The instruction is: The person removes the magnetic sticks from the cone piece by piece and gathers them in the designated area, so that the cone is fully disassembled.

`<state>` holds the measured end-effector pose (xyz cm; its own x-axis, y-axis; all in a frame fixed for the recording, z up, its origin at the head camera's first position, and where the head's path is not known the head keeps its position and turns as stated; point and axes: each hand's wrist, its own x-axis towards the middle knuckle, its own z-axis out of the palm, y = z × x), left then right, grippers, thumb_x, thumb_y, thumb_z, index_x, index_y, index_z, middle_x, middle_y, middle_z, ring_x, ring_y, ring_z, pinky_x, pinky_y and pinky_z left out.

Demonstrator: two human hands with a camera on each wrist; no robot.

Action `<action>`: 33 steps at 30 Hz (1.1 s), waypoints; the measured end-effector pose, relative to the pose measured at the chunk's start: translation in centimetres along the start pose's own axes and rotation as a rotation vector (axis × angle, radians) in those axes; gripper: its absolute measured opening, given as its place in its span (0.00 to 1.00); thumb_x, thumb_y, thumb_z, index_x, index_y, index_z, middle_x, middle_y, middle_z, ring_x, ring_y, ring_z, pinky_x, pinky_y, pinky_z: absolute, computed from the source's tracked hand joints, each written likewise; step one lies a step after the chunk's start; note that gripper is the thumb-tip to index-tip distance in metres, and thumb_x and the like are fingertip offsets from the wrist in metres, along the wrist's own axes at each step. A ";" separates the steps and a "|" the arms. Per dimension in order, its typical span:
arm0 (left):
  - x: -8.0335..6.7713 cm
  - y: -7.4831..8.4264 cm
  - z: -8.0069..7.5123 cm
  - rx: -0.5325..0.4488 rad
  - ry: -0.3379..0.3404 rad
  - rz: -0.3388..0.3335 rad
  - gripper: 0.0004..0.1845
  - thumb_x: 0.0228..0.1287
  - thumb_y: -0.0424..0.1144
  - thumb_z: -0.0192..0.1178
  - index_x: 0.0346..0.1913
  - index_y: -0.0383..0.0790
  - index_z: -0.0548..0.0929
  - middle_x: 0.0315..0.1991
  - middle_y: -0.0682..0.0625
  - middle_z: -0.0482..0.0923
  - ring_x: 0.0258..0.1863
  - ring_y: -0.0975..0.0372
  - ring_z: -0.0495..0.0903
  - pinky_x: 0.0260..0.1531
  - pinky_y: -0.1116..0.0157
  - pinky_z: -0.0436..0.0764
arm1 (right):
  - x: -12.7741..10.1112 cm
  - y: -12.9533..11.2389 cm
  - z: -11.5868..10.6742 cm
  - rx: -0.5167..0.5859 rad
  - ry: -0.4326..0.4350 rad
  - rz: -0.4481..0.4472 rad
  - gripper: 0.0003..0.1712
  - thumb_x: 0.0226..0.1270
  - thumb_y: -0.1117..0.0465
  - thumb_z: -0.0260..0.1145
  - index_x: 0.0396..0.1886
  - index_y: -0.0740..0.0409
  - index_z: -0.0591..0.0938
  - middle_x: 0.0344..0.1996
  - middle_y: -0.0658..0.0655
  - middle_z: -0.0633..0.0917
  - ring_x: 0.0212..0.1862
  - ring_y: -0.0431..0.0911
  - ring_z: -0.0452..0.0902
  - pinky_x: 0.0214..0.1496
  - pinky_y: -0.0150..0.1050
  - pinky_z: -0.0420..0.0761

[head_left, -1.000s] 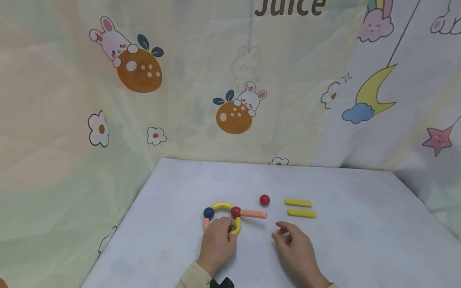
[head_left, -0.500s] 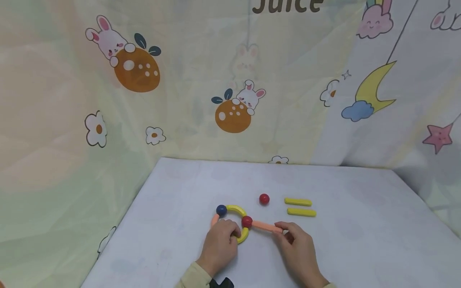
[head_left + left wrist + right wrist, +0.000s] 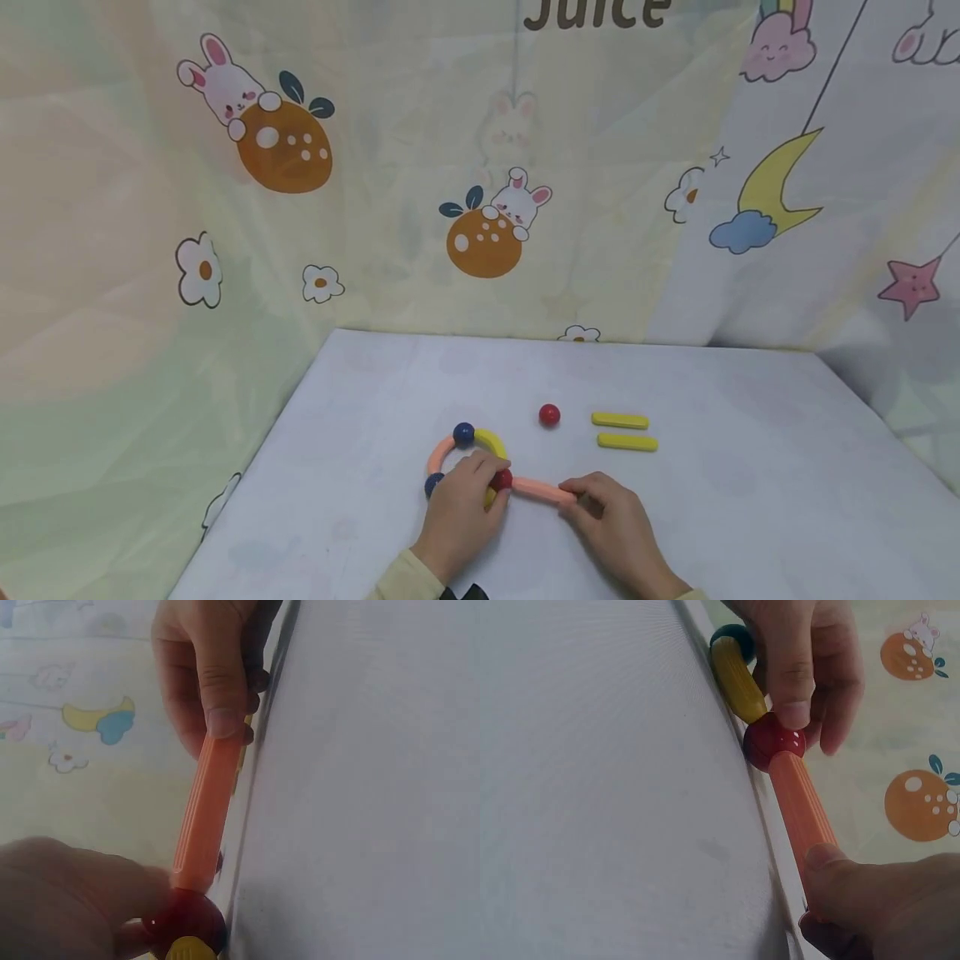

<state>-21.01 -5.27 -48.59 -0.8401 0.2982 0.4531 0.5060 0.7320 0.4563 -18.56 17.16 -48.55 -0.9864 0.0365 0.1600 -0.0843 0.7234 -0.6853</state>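
Swung nearer since half a second ago, stiff light orange plastic rod [image 3: 542, 490], right hand [image 3: 611, 525] pinching its free end, left hand [image 3: 459, 515] pinching glossy red joint ball [image 3: 501, 479]; likely detaches under bending.

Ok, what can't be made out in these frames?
- Head view: the left hand covers the near part of the ring of curved sticks, so its closure is hidden.
- Head view: the right hand hides the orange stick's far end.
- Left wrist view: the red ball is cut off by the bottom edge.

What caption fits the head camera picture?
Two hands hold an orange stick joined to a red ball.
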 end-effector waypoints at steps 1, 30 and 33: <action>-0.1 0.1 0.0 0.008 -0.032 -0.010 0.15 0.60 0.41 0.68 0.50 0.46 0.83 0.45 0.58 0.77 0.43 0.68 0.77 0.45 0.67 0.80 | 0.0 -0.1 0.0 0.000 0.000 -0.004 0.14 0.53 0.59 0.77 0.37 0.37 0.86 0.31 0.35 0.81 0.33 0.36 0.72 0.37 0.31 0.75; 0.1 -0.1 -0.3 -0.047 -0.006 -0.143 0.17 0.52 0.37 0.74 0.47 0.43 0.86 0.42 0.56 0.75 0.39 0.68 0.77 0.41 0.68 0.81 | 1.1 2.7 -3.2 0.060 0.047 -0.006 0.12 0.63 0.61 0.70 0.47 0.48 0.84 0.39 0.45 0.83 0.34 0.41 0.72 0.34 0.32 0.74; 0.0 -0.2 -0.2 -0.045 -0.004 -0.146 0.17 0.53 0.37 0.74 0.47 0.43 0.86 0.42 0.56 0.75 0.39 0.67 0.77 0.41 0.69 0.81 | 1.6 4.1 -4.3 0.022 0.071 0.009 0.13 0.64 0.59 0.70 0.49 0.47 0.83 0.41 0.47 0.83 0.36 0.41 0.73 0.36 0.32 0.75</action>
<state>-21.08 -5.50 -48.50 -0.9062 0.1928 0.3763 0.3863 0.7395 0.5514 -19.83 23.16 -48.01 -0.9748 0.0925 0.2030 -0.0792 0.7072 -0.7025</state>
